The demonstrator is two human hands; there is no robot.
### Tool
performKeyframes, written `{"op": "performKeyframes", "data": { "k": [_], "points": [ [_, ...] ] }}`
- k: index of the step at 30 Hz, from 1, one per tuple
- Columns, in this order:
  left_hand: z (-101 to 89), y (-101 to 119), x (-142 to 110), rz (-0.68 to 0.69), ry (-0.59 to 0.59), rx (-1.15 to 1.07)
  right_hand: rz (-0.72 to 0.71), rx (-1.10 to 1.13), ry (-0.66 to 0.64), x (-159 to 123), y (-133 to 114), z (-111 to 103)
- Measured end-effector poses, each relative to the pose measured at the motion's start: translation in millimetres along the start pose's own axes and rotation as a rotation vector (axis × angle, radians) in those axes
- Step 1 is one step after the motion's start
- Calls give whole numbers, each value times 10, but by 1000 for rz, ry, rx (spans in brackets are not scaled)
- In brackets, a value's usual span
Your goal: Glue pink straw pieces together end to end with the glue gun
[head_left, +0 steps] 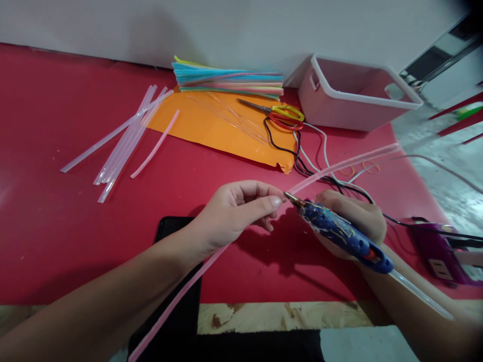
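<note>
My left hand (241,211) is closed in a pinch, thumb against fingers, on a long pink pipe cleaner (343,166). Pink lengths run from its fingers up to the right and from below the wrist down to the lower left; I cannot tell if they are one piece or two. My right hand (354,216) is wrapped round a blue glue gun (335,229) smeared with dried glue. Its metal nozzle points left and is at the pinching fingertips, beside the pink pipe cleaner. A clear glue stick (420,294) sticks out of the gun's back end.
Clear glue sticks (124,146) and a short pink pipe cleaner (155,145) lie left on the red table (56,211). Behind are coloured pipe cleaners (226,78), orange paper (211,130), scissors (287,115) and a pink bin (339,105). Cords (320,173) reach a purple power strip (437,256).
</note>
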State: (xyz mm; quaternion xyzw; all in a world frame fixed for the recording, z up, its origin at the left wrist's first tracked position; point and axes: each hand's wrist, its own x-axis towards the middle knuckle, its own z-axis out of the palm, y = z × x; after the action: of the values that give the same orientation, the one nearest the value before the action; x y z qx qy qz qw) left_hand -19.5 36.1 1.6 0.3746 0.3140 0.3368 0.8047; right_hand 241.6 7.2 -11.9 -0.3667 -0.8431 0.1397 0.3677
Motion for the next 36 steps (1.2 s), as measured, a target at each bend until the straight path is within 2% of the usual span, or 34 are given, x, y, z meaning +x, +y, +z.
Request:
{"op": "performKeyframes", "data": {
  "k": [15, 36],
  "points": [
    [52, 39, -11, 34, 49, 9, 42, -110, 21, -29, -34, -19],
    [18, 17, 0, 43, 44, 17, 44, -190, 45, 3, -76, -9]
  ]
}}
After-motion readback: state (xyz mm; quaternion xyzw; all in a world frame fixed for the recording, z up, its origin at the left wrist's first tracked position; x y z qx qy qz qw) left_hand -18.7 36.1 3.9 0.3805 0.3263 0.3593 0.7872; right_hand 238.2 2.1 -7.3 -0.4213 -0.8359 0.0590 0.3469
